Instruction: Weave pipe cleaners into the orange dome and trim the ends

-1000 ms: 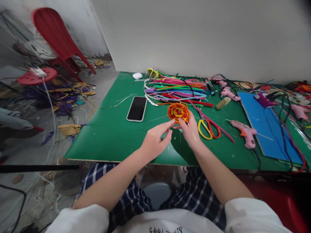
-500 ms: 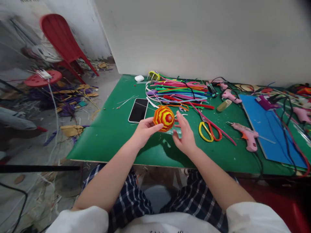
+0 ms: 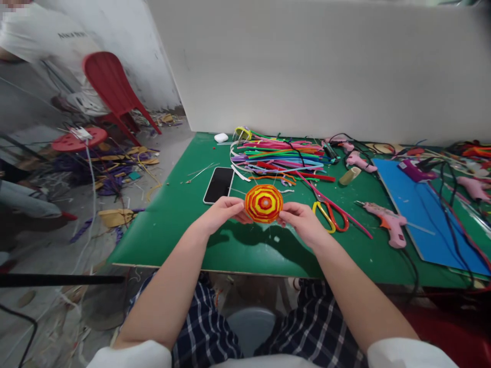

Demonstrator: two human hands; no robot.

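Co-worker (image 3: 42,38) cut off at upper left; shirt lettering (image 3: 72,35) too blurred to read. Far side of striped disc (image 3: 264,203) hidden. Orange bundle (image 3: 477,151) cropped by right edge.

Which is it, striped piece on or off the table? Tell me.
Off: the left hand and right hand hold the striped piece by its edges, and shadow shows on the table beneath.

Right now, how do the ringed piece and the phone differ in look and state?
The ringed piece is orange, red and yellow; the phone has a dark screen and pale edge. The ringed piece is roughly round, the phone oblong. The left hand and right hand hold the ringed piece; the phone lies on the green table. Both have edges unlike their middles in colour.
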